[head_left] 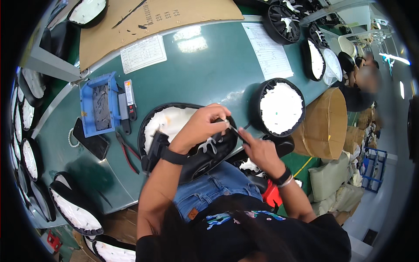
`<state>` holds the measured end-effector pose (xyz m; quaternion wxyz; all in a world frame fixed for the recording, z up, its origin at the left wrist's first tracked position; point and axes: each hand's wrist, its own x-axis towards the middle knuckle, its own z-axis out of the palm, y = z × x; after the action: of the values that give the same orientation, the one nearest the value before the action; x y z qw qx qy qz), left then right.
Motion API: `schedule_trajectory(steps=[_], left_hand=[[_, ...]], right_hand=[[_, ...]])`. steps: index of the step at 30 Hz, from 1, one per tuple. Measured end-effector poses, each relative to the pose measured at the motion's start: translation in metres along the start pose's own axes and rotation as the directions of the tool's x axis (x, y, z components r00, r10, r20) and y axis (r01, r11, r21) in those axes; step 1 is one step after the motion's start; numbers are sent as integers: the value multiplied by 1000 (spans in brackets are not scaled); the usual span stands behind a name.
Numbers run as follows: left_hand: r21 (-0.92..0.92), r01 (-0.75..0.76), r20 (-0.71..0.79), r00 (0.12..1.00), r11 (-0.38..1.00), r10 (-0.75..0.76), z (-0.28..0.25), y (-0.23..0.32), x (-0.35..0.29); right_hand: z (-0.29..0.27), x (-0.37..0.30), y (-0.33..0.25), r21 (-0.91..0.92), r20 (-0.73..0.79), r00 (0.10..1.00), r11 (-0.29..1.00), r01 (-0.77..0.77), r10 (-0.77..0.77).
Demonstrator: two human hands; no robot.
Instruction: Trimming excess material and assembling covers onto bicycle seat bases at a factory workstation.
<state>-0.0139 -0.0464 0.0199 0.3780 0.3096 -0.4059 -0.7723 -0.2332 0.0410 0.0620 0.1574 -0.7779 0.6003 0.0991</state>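
Observation:
A black-covered cushion (170, 120) with a pale underside rests at the table's near edge, partly over my lap. My left hand (207, 124) is closed at its right rim, fingers pinching a bit of the black cover. My right hand (262, 153) grips a slim tool with a dark handle (245, 136) and a thin metal tip. The tip meets the pinched spot by my left fingertips; the exact tool kind is unclear. White forked pieces (208, 146) show on the cushion below my left hand.
A round black cushion (281, 108) lies right of my hands. Leftward are a blue bin (99, 105) with dark scraps, a utility knife (129, 99), red-handled pliers (126, 153) and a phone (91, 139). A cardboard drum (325, 124) stands right; another person (360, 94) is beyond.

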Motion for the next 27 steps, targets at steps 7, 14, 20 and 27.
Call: schedule_trajectory(steps=[7, 14, 20, 27], left_hand=[[916, -361, 301, 906, 173, 298, -6, -29, 44], [120, -139, -137, 978, 983, 155, -40, -2, 50], [87, 194, -397, 906, 977, -145, -74, 35, 3], [37, -142, -479, 866, 989, 142, -40, 38, -48]], right_hand=[[-2, 23, -6, -1, -12, 999, 999, -45, 45], [3, -5, -49, 106, 7, 980, 974, -201, 201], [-36, 73, 9, -96, 24, 996, 992, 83, -81], [-44, 102, -6, -181, 40, 931, 914, 364, -363]])
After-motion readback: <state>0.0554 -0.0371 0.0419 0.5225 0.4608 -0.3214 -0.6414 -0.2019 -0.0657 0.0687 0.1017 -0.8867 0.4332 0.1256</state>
